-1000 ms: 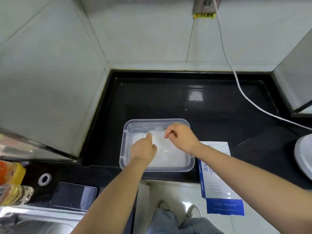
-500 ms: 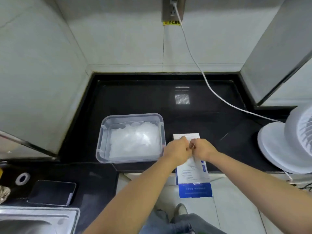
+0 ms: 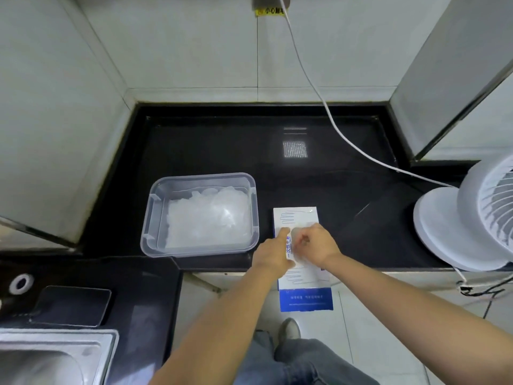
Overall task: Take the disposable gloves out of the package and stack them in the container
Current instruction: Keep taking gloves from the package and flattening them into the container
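A black desk point(image 3: 222, 145) fills the corner of a tiled wall. On it, at the left, stands a clear plastic container point(image 3: 150, 218) with a pile of thin clear gloves point(image 3: 208, 218) inside. Just beside it on the right lies the white and blue package point(image 3: 305, 300), lengthwise, its blue end hanging over the desk's front edge above the floor. A white fan point(image 3: 472, 218) stands at the far right. A white cable point(image 3: 333, 123) runs down from a wall socket point(image 3: 270, 1) and across the back of the desk towards the fan, well apart from the container. At the lower left lie a dark phone point(image 3: 72, 305) and a steel sink point(image 3: 50, 357). Both hands cover the middle of the package and hide its opening. The left hand point(image 3: 273, 252) grips the package's left edge, forefinger stretched along it. The right hand point(image 3: 316, 245) has its fingers curled and pinches a thin clear glove point(image 3: 298, 232) at the top of the package. 1 second ago both hands were inside the container, on the pile. Half a second ago they had come over to the package, knuckles touching. Now they sit slightly apart on it, while the container and the package lie as before.
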Demonstrator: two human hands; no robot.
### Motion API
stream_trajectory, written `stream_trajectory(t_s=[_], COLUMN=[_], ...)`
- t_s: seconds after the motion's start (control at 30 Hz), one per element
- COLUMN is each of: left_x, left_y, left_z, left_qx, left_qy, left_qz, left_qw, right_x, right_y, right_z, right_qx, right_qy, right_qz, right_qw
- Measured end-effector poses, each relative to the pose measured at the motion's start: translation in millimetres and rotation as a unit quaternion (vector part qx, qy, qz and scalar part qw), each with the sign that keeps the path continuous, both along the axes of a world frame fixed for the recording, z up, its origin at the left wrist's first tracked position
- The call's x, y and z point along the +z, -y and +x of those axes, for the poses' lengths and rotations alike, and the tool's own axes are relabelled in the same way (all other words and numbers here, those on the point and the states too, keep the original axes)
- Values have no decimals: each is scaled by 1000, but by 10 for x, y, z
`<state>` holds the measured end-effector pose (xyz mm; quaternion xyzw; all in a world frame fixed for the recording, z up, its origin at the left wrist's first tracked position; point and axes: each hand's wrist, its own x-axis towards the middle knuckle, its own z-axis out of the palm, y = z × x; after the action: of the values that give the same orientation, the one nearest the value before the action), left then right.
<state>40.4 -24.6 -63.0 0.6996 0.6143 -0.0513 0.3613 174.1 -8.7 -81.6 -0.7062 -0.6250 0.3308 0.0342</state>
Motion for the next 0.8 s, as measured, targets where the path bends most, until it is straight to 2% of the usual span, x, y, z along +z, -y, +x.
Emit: stream_trajectory(t_s=[0.1, 0.23, 0.4, 0.5, 0.6, 0.67, 0.77, 0.8], left_x=[-14, -32, 53, 123, 294, 451, 674, 719], left_y=[6, 5, -98, -179, -281, -361, -428, -466], left_z=[39, 58, -9, -28, 62, 101, 58, 13], left_qx=[3, -1, -4, 131, 266, 354, 459, 464], left_qy=[4, 13, 44, 129, 244, 326, 438, 450], left_qz=[11, 5, -13, -1, -36, -49, -80, -91], left_qw=[1000, 1000, 999, 983, 932, 875, 769, 758], right_x=[126, 420, 759, 857, 902, 934, 946, 944], right_y=[-38, -205, -362, -387, -378, -360, -346, -346], right_z=[98, 153, 117, 84, 56, 30, -9, -29], right_qx=[-110, -213, -243, -254, -270, -271, -258, -250], right_qy=[-172, -367, -438, -415, -438, -448, -445, -454], right_qz=[19, 31, 35, 22, 1, -6, -21, -28], right_qw=[979, 905, 865, 873, 858, 852, 857, 855])
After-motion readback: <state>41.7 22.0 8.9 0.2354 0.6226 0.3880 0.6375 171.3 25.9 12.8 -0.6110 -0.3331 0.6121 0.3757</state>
